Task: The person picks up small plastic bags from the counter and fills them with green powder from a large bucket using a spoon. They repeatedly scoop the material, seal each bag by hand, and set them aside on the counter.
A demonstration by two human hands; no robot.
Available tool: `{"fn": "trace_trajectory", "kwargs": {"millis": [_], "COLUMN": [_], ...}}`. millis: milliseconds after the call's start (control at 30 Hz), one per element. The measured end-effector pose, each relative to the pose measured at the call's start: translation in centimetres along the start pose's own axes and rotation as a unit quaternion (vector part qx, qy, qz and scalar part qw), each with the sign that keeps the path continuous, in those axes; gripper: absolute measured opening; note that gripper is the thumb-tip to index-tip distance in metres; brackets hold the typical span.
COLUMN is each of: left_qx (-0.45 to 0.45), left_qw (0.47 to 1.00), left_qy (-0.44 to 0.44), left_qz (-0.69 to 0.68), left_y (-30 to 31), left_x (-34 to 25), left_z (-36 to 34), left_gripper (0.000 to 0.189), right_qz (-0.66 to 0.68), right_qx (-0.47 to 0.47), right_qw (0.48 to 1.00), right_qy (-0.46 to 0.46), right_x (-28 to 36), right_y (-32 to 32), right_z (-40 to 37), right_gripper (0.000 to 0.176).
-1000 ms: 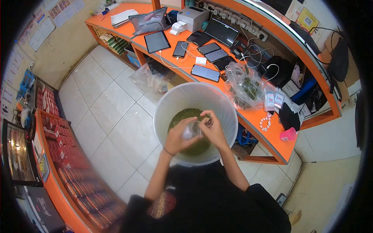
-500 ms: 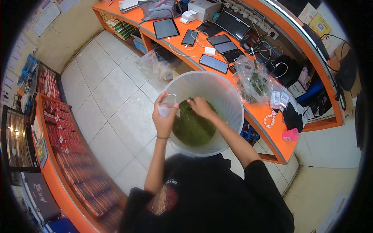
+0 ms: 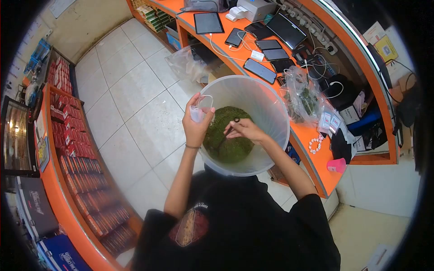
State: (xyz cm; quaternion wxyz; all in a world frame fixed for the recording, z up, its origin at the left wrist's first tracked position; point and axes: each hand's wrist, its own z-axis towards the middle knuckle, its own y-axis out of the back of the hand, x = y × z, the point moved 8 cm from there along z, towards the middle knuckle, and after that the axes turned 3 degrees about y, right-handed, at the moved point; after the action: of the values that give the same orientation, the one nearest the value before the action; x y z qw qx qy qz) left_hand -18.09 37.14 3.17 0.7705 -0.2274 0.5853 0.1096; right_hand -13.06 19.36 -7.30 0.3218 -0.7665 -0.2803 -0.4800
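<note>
The left hand [image 3: 196, 130] holds a small clear bag [image 3: 199, 110] at the rim of the translucent bucket [image 3: 273, 113], fingers closed on it. The right hand [image 3: 246, 131], inside the bucket above the green granules [image 3: 233, 149], grips a thin dark tool [image 3: 224, 138]. An orange counter [image 3: 312, 160] stands just beside

The person wears a loose black short-sleeved T-shirt [image 3: 253, 226] whose wide sleeves end near the elbows, leaving both forearms bare. On the chest sits a rounded reddish-brown and cream printed emblem [image 3: 187, 228], with a short line of small pale lettering [image 3: 199, 206] just above it. A thin dark wristband [image 3: 192, 147] circles the wrist below the bare left hand [image 3: 196, 126]. The bare right hand [image 3: 246, 130] has a plain wrist.
</note>
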Motion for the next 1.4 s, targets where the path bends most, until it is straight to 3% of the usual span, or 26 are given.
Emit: {"fn": "trace_trajectory", "kwargs": {"millis": [300,467,600,633,767,833,1000,1133,1167,1233,1267,1300,1400], "left_qx": [-0.001,-0.006,-0.009,-0.011,-0.019,-0.025,-0.017,-0.015,-0.016,-0.018,-0.018,-0.018,-0.016], "left_qw": [0.998,0.999,0.998,0.998,0.997,0.997,0.998,0.998,0.998,0.998,0.998,0.998,0.998], "left_qy": [-0.011,0.024,0.027,0.022,0.042,0.034,0.044,0.047,0.049,0.049,0.046,0.042,0.009], "left_qz": [0.056,0.04,0.063,0.06,0.06,0.068,0.035,0.036,0.037,0.041,0.037,0.032,0.064], "left_y": [0.0,0.0,0.2,0.2,0.2,0.5,0.4,0.3,0.4,0.4,0.4,0.4,0.6], "left_x": [-0.3,0.1,0.4,0.3,0.0,0.1,0.5,0.4,0.4,0.4,0.3,0.3,0.7], "left_z": [-0.1,-0.1,-0.1,-0.1,-0.2,0.0,0.1,0.1,0.1,0.1,0.1,0.1,0.2], "left_gripper": [0.061,0.062,0.062,0.061,0.06,0.061,0.062,0.063,0.063,0.063,0.063,0.063,0.065], "right_qz": [0.154,-0.003,-0.282,-0.196,-0.138,-0.099,-0.016,0.036,0.038,-0.046,-0.17,-0.244,-0.138], "right_qx": [-0.114,-0.125,-0.24,-0.236,-0.233,-0.233,-0.125,-0.156,-0.155,-0.31,-0.332,-0.327,-0.314], "right_qw": [0.98,0.99,0.928,0.952,0.962,0.967,0.992,0.986,0.986,0.948,0.923,0.911,0.939], "right_qy": [0.051,0.06,0.04,0.005,0.04,0.032,0.025,0.044,0.045,0.064,0.097,0.064,0.039], "right_x": [3.0,1.0,-4.6,-7.0,-6.6,-5.3,-2.0,-2.5,-3.4,-4.3,-4.0,-4.4,-7.7], "right_y": [4.7,4.3,1.9,0.5,-3.1,-1.7,2.9,5.2,5.1,6.1,5.2,3.7,-1.6], "right_z": [-6.0,-0.1,6.7,7.6,7.6,6.6,4.4,5.0,5.7,6.7,7.1,7.2,8.3], "right_gripper": [0.037,0.035,0.028,0.029,0.031,0.033,0.039,0.038,0.038,0.035,0.032,0.034,0.029]}}
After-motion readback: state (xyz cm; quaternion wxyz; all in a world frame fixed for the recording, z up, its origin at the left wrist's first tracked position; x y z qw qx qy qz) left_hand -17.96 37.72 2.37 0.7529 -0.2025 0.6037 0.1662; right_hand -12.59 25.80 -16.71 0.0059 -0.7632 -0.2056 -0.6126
